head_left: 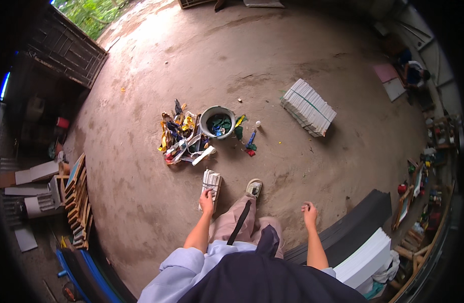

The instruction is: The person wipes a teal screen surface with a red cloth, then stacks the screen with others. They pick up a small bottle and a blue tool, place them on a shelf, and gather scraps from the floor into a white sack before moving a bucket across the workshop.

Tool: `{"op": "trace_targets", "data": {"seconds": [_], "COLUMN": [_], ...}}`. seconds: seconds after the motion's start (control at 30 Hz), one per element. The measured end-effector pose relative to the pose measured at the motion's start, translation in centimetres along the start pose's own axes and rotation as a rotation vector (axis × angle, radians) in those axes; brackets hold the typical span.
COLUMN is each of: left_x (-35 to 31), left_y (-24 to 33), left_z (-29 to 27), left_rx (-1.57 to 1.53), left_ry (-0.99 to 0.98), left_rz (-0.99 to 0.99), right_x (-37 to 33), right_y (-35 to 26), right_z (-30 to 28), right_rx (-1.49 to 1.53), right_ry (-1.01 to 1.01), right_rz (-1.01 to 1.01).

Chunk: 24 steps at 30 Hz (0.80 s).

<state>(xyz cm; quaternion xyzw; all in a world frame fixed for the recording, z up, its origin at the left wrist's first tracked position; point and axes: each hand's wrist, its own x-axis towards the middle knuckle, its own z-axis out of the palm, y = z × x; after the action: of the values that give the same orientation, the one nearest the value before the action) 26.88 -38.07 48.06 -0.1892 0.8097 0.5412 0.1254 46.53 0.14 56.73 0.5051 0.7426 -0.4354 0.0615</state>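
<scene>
My left hand [207, 201] is closed at a small bundle of white strips [212, 181], which stands on the floor beside my leg with a dark band around it. Held out over bare floor to the right is my right hand [310, 214], its fingers loosely curled and apart, with nothing visible in it. Ahead of the bundle lies a heap of torn coloured strips and scraps [180, 134]. Against the heap stands a grey bucket [205, 119] with dark green and blue scraps inside. Farther right sits a larger block of white strips [309, 107], tied with green strapping.
Stacked dark sheets [350, 222] and white sheets [366, 260] lie close by my right arm. Wooden frames [78, 204] lean at the left. Small coloured scraps [251, 146] lie right of the bucket. A person [416, 74] is low at the far right.
</scene>
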Motion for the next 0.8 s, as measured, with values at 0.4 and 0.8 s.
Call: {"op": "trace_targets", "data": {"seconds": [0.4, 0.8], "left_x": [8.5, 30.8], "left_y": [10.5, -7.2], "left_z": [13.0, 26.7], "left_rx": [-0.257, 0.351], "left_ry": [0.045, 0.229], "left_rz": [-0.004, 0.354], "right_x": [26.7, 46.9], "right_y": [-10.8, -14.9], "right_z": [8.3, 34.5], "right_rx": [0.078, 0.113], "right_ry": [-0.246, -0.400], "right_rz": [-0.321, -0.696]}}
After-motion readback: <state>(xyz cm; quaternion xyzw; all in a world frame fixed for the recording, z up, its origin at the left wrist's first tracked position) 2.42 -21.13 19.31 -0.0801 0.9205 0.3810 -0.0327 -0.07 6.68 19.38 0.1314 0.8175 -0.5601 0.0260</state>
